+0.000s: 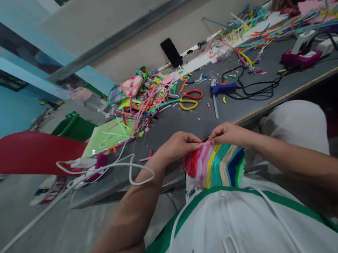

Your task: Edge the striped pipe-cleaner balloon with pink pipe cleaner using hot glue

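A: Where is the rainbow-striped piece [219, 165]?

B: On the person's side of the blue glue gun [224, 87], in front of the torso. Its stripes run from red through pink, yellow, teal and beige to dark blue and green (whether it rests on the clothing cannot be told).

A: And the person's hands?

B: Both are nearer the body than the glue gun. The left hand [184, 143] is closed to a pinch, thumb against fingers, on the pink strip [205, 143] at the piece's top edge. The right hand [225, 133] pinches that strip too, fingers curled, just beside the left.

A: What surrounds the glue gun?

B: Scissors [188, 99] with red and yellow handles lie near it, to its left; farther left is a heap of coloured craft bits [152, 98]. A black phone [171, 53] stands tilted beyond it. Black cable [261, 84] loops just to its right.
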Tool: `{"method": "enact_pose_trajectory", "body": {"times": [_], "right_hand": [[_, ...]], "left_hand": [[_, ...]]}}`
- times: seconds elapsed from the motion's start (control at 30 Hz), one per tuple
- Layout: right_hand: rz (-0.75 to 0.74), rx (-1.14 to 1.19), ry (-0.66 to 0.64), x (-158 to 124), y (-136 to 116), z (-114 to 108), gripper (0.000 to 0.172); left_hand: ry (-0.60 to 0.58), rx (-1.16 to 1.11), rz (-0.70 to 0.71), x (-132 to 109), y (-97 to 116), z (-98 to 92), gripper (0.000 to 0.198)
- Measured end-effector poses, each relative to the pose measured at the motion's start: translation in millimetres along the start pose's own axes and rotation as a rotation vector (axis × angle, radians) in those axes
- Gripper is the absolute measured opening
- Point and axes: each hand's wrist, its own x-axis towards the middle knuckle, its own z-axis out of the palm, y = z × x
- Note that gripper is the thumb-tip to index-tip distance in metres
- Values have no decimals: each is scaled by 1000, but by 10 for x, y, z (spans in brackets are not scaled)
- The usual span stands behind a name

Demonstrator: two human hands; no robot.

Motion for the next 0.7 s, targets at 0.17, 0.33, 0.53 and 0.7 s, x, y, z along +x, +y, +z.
{"method": "enact_pose_trajectory", "body": {"times": [0.17, 0.33, 0.53, 0.7], "right_hand": [[11, 12, 3, 2, -13, 3, 24], [21, 30, -7, 4, -48, 15, 23], [40, 37, 2, 38, -12, 23, 25], [54, 64, -1, 43, -4, 25, 26]], "left_hand": [[24, -1, -13, 40, -42, 1, 37], [99, 28, -19, 48, -87, 18, 34], [-11, -61, 60, 7, -43, 26, 40], [116, 40, 45, 42, -34, 19, 36]]}}
